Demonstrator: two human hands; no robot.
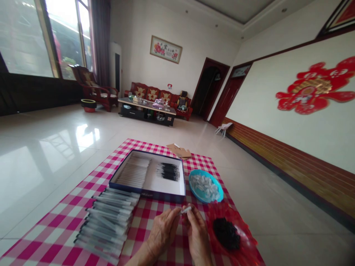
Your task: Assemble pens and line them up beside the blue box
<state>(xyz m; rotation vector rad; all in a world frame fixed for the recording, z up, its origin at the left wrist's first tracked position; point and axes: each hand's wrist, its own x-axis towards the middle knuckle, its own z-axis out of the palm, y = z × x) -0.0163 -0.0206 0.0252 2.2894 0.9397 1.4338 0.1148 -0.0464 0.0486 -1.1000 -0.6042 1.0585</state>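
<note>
A small whitish translucent pen piece (186,210) is pinched between the thumb and fingers of my right hand (195,231). My left hand (164,227) meets it at its left end with closed fingertips; what those fingers grip is too small to make out. Just beyond the hands is a shallow box (151,194) with a white inside. Clear pen barrels (133,171) lie in rows at its left, and dark pen refills (168,171) are bunched at its right. Left of my hands spreads a pile of clear pens with dark ends (107,221).
A teal bowl (221,192) of small translucent pieces stands to the right. Nearer, a red scalloped dish (246,236) holds small black pieces. Brown cardboard scraps (179,151) lie at the far edge of the checked tablecloth (91,192). Across the room are a coffee table (146,107) and wooden seats.
</note>
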